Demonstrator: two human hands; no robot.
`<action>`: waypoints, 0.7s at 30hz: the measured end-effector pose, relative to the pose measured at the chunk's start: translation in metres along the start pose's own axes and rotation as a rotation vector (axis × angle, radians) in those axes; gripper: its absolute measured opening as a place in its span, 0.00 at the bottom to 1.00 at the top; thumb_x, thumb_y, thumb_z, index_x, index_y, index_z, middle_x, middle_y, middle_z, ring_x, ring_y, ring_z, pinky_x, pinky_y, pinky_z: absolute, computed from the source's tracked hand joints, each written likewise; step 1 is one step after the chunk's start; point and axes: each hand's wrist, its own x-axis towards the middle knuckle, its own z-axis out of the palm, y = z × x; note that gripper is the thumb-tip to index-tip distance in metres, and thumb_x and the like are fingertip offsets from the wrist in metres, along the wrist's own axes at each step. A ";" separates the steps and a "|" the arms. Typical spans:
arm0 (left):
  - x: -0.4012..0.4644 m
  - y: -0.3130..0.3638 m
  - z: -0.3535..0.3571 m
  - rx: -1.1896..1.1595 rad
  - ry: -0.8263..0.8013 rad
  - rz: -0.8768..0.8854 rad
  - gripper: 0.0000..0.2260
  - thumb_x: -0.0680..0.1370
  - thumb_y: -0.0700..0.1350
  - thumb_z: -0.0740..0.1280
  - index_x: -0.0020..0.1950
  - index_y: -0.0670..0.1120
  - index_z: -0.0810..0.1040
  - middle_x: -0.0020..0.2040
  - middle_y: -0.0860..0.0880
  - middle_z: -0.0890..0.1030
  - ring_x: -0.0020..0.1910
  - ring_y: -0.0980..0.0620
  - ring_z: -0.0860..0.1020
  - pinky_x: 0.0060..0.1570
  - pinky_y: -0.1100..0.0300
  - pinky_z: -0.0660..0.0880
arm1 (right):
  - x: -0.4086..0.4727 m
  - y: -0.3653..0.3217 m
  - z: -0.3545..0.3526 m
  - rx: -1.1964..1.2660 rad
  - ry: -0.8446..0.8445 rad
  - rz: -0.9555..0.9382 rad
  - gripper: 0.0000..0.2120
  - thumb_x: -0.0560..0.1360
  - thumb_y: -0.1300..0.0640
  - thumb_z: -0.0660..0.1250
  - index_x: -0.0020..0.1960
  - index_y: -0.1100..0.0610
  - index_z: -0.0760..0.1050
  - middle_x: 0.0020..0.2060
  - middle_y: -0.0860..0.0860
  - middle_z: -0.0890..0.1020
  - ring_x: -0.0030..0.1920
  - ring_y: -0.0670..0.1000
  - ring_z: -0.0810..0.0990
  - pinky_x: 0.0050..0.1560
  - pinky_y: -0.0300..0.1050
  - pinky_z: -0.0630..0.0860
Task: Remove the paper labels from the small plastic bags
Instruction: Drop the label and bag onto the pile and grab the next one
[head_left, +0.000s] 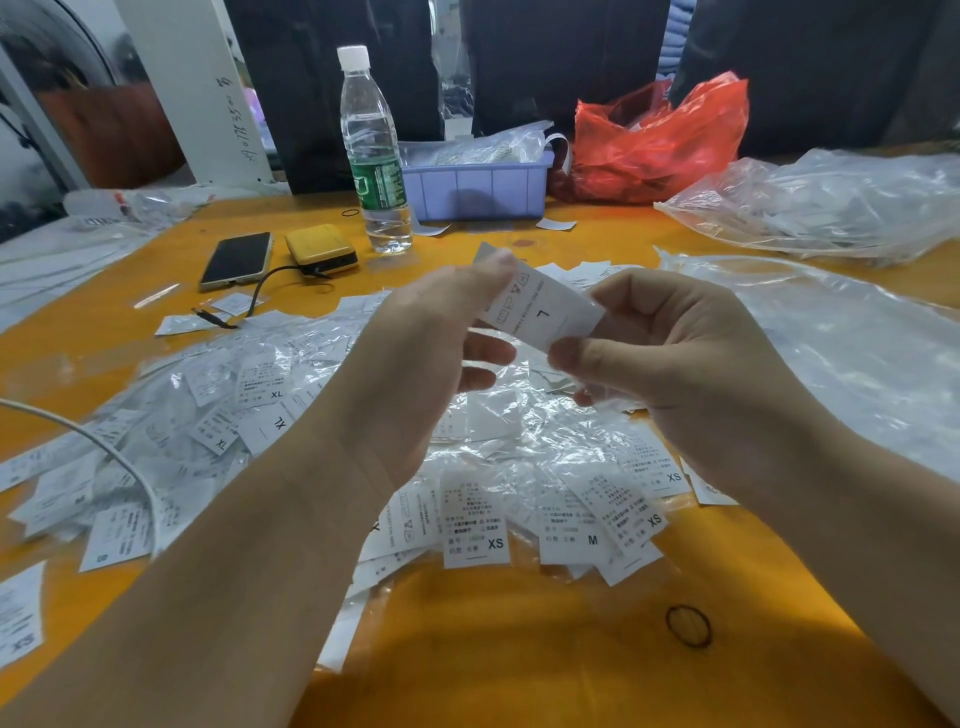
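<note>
Blurring fingertips (501, 262) over label (540, 312)

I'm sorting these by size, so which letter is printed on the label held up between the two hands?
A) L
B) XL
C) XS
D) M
A: the label pinched between the left hand and the right hand shows a single L; the XS, M and XL labels lie in the pile on the table.

White paper label (540, 312) marked L, tilted, above bagged-label pile (467, 467)
</note>
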 end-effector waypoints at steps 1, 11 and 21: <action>-0.001 0.001 -0.001 -0.002 0.050 0.028 0.12 0.76 0.57 0.63 0.45 0.50 0.80 0.40 0.49 0.81 0.37 0.54 0.78 0.42 0.56 0.74 | 0.000 0.001 -0.001 -0.015 -0.003 0.000 0.07 0.69 0.67 0.73 0.42 0.58 0.78 0.40 0.49 0.86 0.36 0.47 0.80 0.37 0.40 0.78; -0.010 -0.004 0.009 0.423 0.068 0.328 0.11 0.81 0.46 0.64 0.42 0.49 0.82 0.34 0.45 0.80 0.35 0.45 0.76 0.36 0.49 0.74 | 0.001 0.005 -0.002 -0.071 -0.041 -0.034 0.07 0.65 0.58 0.75 0.42 0.57 0.81 0.37 0.54 0.82 0.37 0.53 0.80 0.38 0.47 0.79; -0.013 -0.003 0.007 0.547 -0.028 0.441 0.09 0.79 0.48 0.65 0.45 0.50 0.84 0.35 0.52 0.82 0.36 0.53 0.78 0.36 0.59 0.75 | -0.001 0.005 0.000 -0.117 0.005 -0.033 0.09 0.70 0.60 0.75 0.45 0.64 0.80 0.41 0.65 0.82 0.39 0.63 0.80 0.46 0.63 0.78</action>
